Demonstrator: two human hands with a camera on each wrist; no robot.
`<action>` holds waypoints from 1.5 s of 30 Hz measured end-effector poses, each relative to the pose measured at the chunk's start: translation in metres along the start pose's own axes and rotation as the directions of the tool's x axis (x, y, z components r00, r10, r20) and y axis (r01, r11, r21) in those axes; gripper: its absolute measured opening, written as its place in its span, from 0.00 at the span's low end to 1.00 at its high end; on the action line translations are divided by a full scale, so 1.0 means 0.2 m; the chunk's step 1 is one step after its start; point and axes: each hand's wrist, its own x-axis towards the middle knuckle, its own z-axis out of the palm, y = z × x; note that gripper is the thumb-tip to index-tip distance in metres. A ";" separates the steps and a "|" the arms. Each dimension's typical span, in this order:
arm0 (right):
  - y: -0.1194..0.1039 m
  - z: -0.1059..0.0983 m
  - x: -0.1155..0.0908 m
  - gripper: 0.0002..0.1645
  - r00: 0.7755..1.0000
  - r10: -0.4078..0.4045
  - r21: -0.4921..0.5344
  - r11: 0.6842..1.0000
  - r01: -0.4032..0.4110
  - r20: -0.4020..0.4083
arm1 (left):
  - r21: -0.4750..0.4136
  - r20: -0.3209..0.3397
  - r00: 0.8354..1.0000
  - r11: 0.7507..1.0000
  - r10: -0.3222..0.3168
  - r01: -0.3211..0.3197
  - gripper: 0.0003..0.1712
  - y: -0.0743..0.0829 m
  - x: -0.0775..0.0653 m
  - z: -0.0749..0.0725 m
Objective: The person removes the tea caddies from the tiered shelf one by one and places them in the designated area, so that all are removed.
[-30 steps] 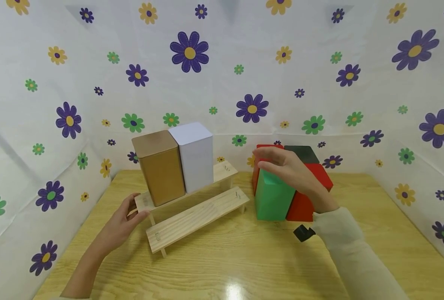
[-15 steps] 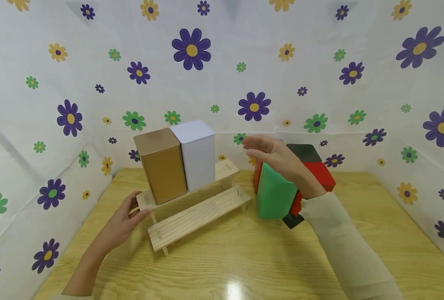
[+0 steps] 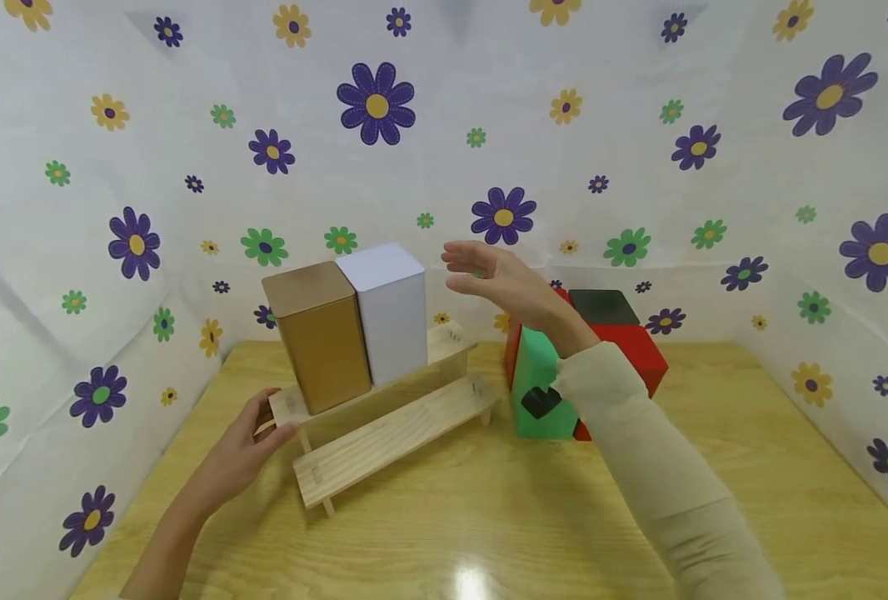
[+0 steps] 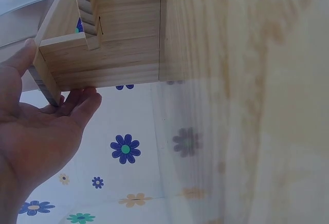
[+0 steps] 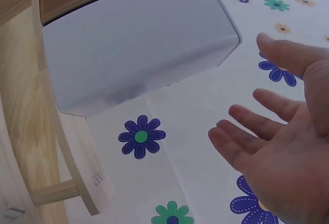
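On the counter [image 3: 444, 525], the upper left end of a two-tier wooden stand [image 3: 395, 437] is gripped by the left hand [image 3: 237, 450]. Brown [image 3: 327, 354] and white boxes [image 3: 393, 321] are carried side by side on its upper tier. To their right, the right hand [image 3: 507, 287] is held raised, its grip wide. Behind its sleeve [image 3: 624, 417], green [image 3: 536, 360], red [image 3: 642, 350] and dark boxes [image 3: 605, 307] are clustered, backed by flowered cloth [image 3: 444, 100].

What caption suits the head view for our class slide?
Left hand grips a wooden rack bearing a brown box and a white box; the right hand hovers nearby.
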 end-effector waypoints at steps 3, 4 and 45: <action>0.00 0.02 0.05 0.41 1.000 -0.007 -0.005 1.000 0.008 0.027 | 0.000 -0.001 1.000 1.000 -0.001 0.001 0.44 -0.01 -0.01 0.00; 0.00 0.02 0.07 0.42 0.999 -0.013 -0.004 1.000 0.013 0.034 | -0.004 -0.002 1.000 1.000 0.001 -0.001 0.44 -0.01 -0.01 0.00; 0.06 0.21 0.29 0.43 0.987 -0.118 0.386 0.920 0.066 0.111 | 0.007 0.004 1.000 1.000 0.005 -0.005 0.43 -0.01 0.00 0.00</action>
